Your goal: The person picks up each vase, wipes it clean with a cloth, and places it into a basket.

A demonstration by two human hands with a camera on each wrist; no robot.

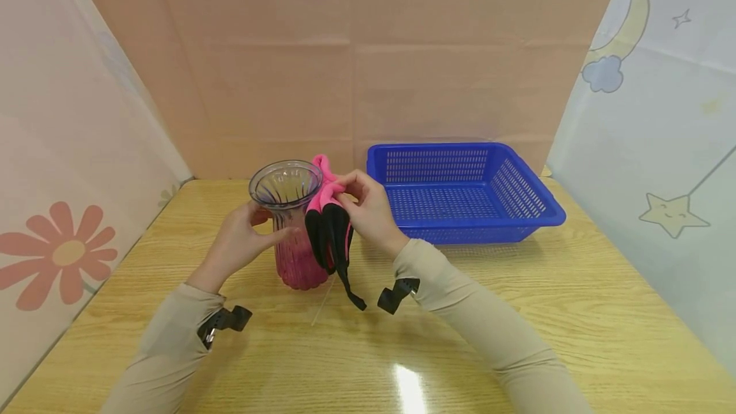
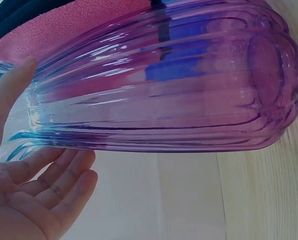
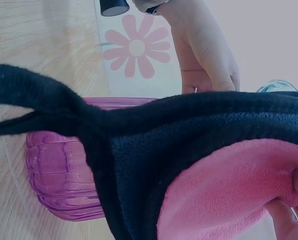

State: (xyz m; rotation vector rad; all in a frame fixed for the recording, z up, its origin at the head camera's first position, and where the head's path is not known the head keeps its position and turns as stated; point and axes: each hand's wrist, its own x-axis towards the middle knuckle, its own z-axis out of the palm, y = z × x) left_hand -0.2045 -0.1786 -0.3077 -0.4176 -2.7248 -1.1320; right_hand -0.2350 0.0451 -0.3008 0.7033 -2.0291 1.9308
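Observation:
A ribbed glass vase [image 1: 299, 264], clear at its flared rim and pink-purple toward the base, stands on the table. My left hand [image 1: 244, 238] holds it just below the rim, thumb on the near side and fingers behind, as the left wrist view shows with the vase [image 2: 164, 115] lying across it. Beside the rim, my right hand [image 1: 370, 209] pinches the pink part of a plush fabric piece [image 1: 335, 229] with black edging and a black strap. It hangs against the vase's right side. In the right wrist view the fabric [image 3: 219, 175] hides part of the vase.
A blue plastic basket [image 1: 460, 235] with slotted walls stands at the back right. A thin pale strip [image 1: 323, 302] lies on the wooden table [image 1: 310, 363] near the vase base. Printed cloth walls [image 1: 356, 69] enclose the back and sides.

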